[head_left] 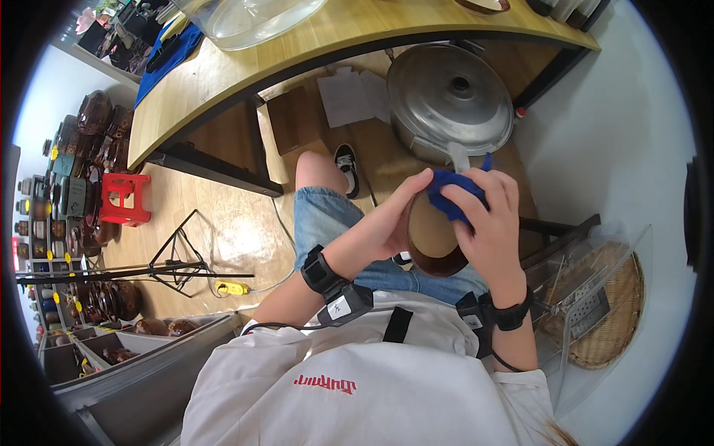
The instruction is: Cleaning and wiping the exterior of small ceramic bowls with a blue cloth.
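Observation:
Over my lap I hold a brown bowl-like dish [433, 236] with a tan inner face and a dark glossy rim. My left hand [398, 227] grips its left side, with the thumb up along the edge. In my right hand [487, 219] is a bunched blue cloth [455, 189], pressed against the dish's far right edge. The fingers of that hand curl over the cloth and hide part of the dish. Both wrists wear black straps with small devices.
A wooden table [223, 74] spans the far side, with a clear basin [256, 22] on it. Beneath stand a large lidded metal pot [439, 93] and a cardboard box [294, 119]. Leftward are a red stool [126, 199] and a black tripod [178, 264]. A woven tray [602, 305] lies right.

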Tool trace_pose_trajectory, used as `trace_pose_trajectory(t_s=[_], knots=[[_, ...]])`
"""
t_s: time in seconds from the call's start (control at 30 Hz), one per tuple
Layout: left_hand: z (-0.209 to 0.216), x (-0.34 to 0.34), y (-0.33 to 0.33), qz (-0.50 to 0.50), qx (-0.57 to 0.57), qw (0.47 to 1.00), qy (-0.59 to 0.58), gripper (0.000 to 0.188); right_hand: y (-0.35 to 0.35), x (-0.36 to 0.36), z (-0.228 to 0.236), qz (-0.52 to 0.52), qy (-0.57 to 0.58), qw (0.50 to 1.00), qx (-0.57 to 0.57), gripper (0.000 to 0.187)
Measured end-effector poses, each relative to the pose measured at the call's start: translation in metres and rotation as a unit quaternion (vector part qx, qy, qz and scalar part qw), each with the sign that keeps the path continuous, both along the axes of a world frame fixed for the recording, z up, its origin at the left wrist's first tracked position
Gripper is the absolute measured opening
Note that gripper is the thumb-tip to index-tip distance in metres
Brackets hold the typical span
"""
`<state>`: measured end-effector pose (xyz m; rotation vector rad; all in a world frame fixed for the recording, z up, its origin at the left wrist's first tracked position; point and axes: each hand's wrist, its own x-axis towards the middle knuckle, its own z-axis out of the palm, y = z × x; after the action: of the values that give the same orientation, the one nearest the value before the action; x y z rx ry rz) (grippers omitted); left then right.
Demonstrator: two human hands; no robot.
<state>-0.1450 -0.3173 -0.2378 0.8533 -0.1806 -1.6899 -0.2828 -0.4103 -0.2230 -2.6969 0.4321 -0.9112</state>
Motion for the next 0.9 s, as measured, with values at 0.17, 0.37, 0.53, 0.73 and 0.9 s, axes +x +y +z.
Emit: trace_pose_trajectory(t_s=[0.17,0.37,0.53,0.73,0.9], knots=[[0.008,-0.001,-0.002,0.003,-0.016,0.999,-0.033,0.047,0.012,0.003,-0.002,-0.064,0.068,0.994,0.058,0.043],[-0.009,-0.005,-0.005,0.034,-0.001,0.996,-0.088,0.048,0.025,-0.003,-0.010,-0.106,0.143,0.970,0.165,0.038],[-0.024,-0.011,-0.012,0.104,-0.027,0.985,-0.134,0.050,0.025,-0.006,-0.012,-0.043,0.145,0.943,0.297,0.039],[-0.017,-0.013,-0.012,0.060,0.001,0.995,-0.079,0.049,0.018,-0.006,-0.020,-0.085,-0.175,0.816,0.544,0.037],[-0.008,-0.017,-0.012,0.099,-0.066,0.990,-0.071,0.047,0.009,-0.002,-0.026,-0.178,-0.144,0.946,0.227,0.040]])
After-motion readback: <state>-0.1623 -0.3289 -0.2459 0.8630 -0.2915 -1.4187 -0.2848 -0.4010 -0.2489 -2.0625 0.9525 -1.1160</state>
